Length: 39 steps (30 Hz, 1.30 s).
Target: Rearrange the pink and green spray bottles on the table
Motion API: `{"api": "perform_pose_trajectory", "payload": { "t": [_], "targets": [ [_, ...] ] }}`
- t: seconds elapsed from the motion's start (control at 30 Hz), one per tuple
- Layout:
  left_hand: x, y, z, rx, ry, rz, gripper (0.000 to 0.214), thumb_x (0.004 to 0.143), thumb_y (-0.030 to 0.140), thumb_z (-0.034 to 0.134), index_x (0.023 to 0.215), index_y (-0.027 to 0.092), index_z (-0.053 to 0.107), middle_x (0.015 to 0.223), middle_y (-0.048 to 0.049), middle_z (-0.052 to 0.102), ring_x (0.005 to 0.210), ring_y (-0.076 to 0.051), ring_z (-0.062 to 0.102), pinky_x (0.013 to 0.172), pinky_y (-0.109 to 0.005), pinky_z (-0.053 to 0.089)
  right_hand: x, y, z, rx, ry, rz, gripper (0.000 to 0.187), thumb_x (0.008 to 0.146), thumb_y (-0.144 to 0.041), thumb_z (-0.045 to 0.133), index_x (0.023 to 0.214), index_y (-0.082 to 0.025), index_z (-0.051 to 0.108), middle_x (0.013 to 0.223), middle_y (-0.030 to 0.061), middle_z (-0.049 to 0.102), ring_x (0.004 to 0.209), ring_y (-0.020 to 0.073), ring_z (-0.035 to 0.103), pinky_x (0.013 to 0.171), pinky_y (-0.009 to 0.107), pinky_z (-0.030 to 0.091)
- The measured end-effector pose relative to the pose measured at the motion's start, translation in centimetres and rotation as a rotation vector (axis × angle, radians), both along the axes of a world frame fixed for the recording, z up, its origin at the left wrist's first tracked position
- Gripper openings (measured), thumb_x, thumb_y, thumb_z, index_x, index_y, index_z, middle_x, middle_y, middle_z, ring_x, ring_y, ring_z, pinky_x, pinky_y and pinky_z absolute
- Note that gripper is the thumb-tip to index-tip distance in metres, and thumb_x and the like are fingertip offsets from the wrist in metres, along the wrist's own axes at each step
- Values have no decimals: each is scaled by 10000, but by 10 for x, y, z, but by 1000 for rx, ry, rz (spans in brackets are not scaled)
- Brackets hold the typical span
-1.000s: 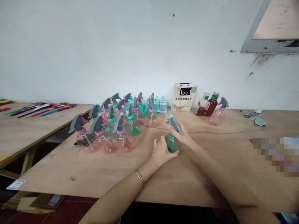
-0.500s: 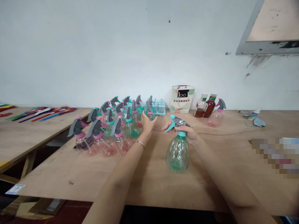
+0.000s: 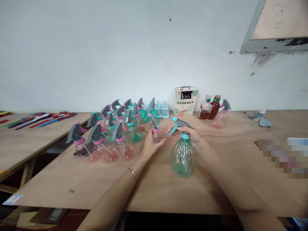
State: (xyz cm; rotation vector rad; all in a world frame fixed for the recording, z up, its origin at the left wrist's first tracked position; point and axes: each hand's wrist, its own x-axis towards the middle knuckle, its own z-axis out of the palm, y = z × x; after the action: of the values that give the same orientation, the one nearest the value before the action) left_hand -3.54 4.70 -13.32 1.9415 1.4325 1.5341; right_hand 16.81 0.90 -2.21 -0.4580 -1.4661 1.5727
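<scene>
My right hand [image 3: 192, 134] is closed around the grey and teal trigger head of a clear green spray bottle [image 3: 182, 157], which stands upright on the wooden table [image 3: 168, 189]. My left hand [image 3: 150, 146] grips a small pink spray bottle [image 3: 156, 132] with a grey trigger and pink collar, just left of the green one. A cluster of several pink and green spray bottles [image 3: 113, 131] stands to the left of both hands.
A white paper bag [image 3: 186, 101], two brown bottles [image 3: 210, 107] and a lone pink sprayer [image 3: 220, 115] stand by the wall. A teal tray [image 3: 161, 109] sits behind the cluster. Coloured sticks [image 3: 38, 116] lie on a second table at left. Small items [image 3: 260, 118] lie far right.
The green bottle was raised and stood upright on the table under my right hand. My left hand let go of it, reached to the cluster, and came back holding a pink bottle.
</scene>
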Motion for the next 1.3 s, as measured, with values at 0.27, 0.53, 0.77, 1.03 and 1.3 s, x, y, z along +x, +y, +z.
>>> {"api": "perform_pose_trajectory", "payload": {
  "t": [0.27,0.53,0.77,1.03,1.3],
  "targets": [
    [-8,-26,6,-63,174,54,871,652,488,831,1380,215,438,1324,-160,638,1197,-375,637,980,-513,519,0,4,-5,-32,-31,-68,212,707,-416,702,745,-211,667,740,30,736,789,214,698,773,323,531],
    [-11,-21,5,-73,181,33,811,687,482,809,1351,200,438,1321,-159,632,1201,-338,634,1000,-482,507,1,9,-3,-60,0,-102,261,652,-441,749,694,-198,664,632,24,699,649,195,668,650,295,495],
    [-12,-18,1,-52,149,-17,808,695,467,809,1358,197,435,1325,-163,619,1219,-331,621,1030,-489,489,0,6,-4,31,86,-198,225,686,-420,718,710,-206,656,608,10,656,652,200,654,680,329,517],
    [-11,-20,4,-84,142,-41,841,703,471,803,1393,195,410,1376,-171,589,1257,-353,596,1054,-517,476,3,10,-3,56,59,-197,246,702,-427,709,806,-214,646,689,19,687,815,231,710,757,332,517],
    [-11,-18,3,-70,133,-59,831,709,482,797,1387,191,416,1353,-169,599,1252,-350,599,1060,-522,473,2,14,-11,32,58,-293,265,687,-466,714,680,-219,617,569,7,611,734,243,688,728,372,544]
  ]
}}
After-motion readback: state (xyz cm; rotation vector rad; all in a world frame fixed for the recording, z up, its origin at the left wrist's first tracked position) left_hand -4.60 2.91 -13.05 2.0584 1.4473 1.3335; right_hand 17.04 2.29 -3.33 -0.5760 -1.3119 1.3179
